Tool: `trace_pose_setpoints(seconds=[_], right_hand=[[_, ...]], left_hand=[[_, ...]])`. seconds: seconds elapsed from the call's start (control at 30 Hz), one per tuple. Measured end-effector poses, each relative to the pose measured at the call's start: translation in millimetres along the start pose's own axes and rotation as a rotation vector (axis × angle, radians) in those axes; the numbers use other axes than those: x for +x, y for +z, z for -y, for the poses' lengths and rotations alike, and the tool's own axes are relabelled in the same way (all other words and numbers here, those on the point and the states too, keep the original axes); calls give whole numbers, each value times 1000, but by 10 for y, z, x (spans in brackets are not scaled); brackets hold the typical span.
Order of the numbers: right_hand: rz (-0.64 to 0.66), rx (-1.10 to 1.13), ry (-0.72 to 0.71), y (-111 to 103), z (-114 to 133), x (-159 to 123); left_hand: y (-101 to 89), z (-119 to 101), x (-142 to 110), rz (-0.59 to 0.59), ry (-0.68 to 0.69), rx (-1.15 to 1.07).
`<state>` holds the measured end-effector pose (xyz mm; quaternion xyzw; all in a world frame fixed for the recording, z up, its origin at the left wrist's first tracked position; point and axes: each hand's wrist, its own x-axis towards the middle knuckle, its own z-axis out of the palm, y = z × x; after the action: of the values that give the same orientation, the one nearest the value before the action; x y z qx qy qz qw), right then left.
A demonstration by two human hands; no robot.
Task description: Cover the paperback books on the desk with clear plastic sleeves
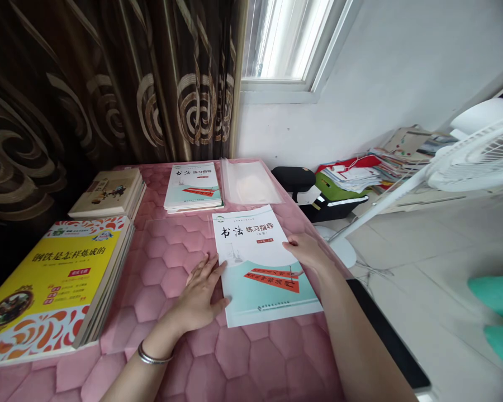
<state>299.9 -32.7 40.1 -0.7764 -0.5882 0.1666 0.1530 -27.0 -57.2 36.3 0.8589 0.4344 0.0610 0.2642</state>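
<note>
A thin calligraphy workbook [251,296] with a white and teal cover and red banners lies in front of me on the pink table. Beneath its left side extends a clear plastic book cover [129,312], its edges faint. My left hand [201,296], with a silver bangle at the wrist, rests on the plastic with fingers spread, thumb and fingertips touching the workbook's left edge. At the opposite edge, my right hand [308,251] pinches the workbook between thumb and fingers. Some of the right fingers are hidden from view.
Farther back sit a stack of similar workbooks [193,190] and a pile of clear plastic covers [251,183]. To the left are a yellow-covered book stack [62,273] and a beige book stack [109,192]. A white fan [402,195] stands right of the table [218,368].
</note>
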Motion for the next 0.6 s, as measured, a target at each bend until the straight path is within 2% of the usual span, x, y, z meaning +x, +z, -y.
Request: trace_pose_setpoints(seconds=[0.6], right_hand=[[14, 64, 41, -22, 32, -23]], left_hand=[[-16, -21, -12, 11, -5, -14]])
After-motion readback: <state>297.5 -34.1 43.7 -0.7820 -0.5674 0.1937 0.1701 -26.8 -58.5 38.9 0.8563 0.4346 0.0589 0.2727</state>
